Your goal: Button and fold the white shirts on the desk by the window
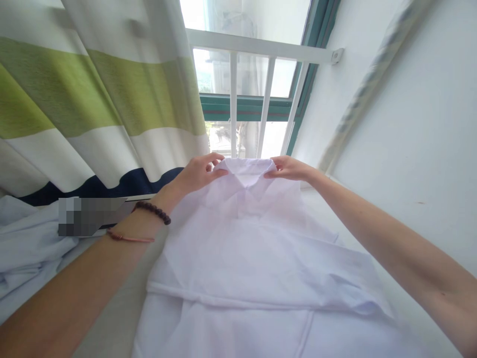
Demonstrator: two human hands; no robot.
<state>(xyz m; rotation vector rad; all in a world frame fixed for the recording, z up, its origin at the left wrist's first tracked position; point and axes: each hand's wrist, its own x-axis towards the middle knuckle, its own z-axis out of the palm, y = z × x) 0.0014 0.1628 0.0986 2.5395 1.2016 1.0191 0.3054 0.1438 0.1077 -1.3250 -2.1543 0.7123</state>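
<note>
A white collared shirt (238, 253) lies spread out before me, its collar at the far end towards the window and a sleeve folded across the body. My left hand (201, 171) pinches the left side of the collar between thumb and fingers. On the opposite side, my right hand (288, 168) grips the right collar edge in the same way. Between the two hands the collar stands slightly raised. Dark beads (152, 211) and a thin reddish cord (130, 238) circle my left wrist.
Pale crumpled cloth (30, 248) lies at the left, by a dark flat object partly blurred out. Behind hangs a green, white and navy curtain (104, 94). White railing bars (264, 107) stand before the window. A white wall (421, 129) rises at the right.
</note>
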